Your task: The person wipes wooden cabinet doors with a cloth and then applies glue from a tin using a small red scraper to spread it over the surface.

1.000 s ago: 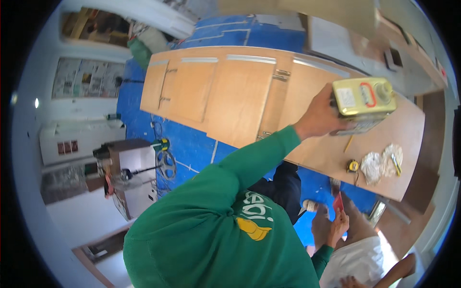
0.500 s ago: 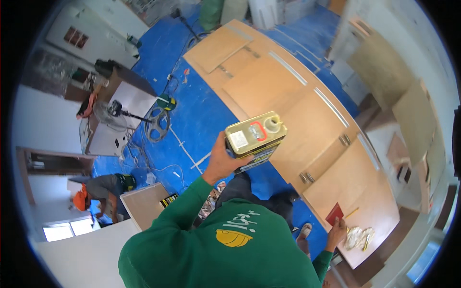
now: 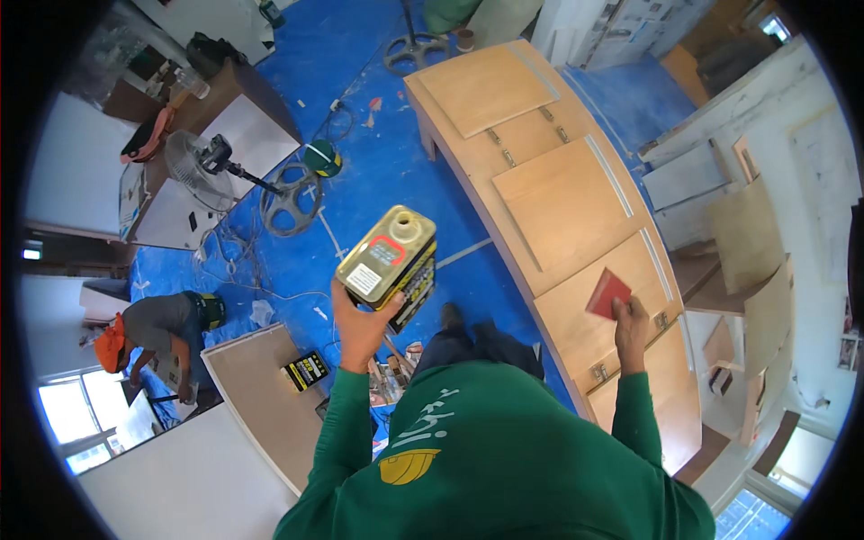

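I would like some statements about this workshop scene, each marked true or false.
1. The left hand holds a rectangular metal can. True.
2. The can's top opening has a cap on it. False: it looks open.
3. The right hand holds a blue sponge. False: it holds a red sheet, perhaps sandpaper.
4. The wooden cabinet lies on blue floor covering. True.
5. A pedestal fan is beyond the can. True.

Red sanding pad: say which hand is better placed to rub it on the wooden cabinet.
Right. The right hand already grips the red sanding pad just over the wooden cabinet, while the left hand is taken up holding the yellow metal can away from it.
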Demonstrator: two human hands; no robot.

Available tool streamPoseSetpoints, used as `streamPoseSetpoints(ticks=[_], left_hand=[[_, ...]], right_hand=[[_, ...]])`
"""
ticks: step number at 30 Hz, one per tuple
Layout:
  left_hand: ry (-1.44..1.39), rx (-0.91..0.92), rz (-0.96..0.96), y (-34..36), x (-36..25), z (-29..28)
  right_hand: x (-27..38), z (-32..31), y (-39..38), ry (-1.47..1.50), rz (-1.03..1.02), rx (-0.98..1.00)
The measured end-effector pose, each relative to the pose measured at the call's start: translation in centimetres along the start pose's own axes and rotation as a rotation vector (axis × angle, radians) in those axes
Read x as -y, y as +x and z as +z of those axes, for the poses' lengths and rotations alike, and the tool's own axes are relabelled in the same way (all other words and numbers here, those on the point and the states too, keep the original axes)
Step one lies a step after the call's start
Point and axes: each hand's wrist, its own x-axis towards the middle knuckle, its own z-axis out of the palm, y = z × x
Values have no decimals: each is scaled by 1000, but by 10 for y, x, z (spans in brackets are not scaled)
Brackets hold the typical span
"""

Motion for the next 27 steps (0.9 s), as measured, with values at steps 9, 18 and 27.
streamPoseSetpoints(ticks=[9, 18, 27], left_hand=[[37, 81, -40, 125, 1, -8], [106, 307, 48, 328, -29, 46], [207, 539, 281, 524, -70, 104]], right_hand=[[62, 85, 85, 594, 240, -28], [116, 186, 159, 774, 431, -150], [276, 249, 265, 841, 395, -105]])
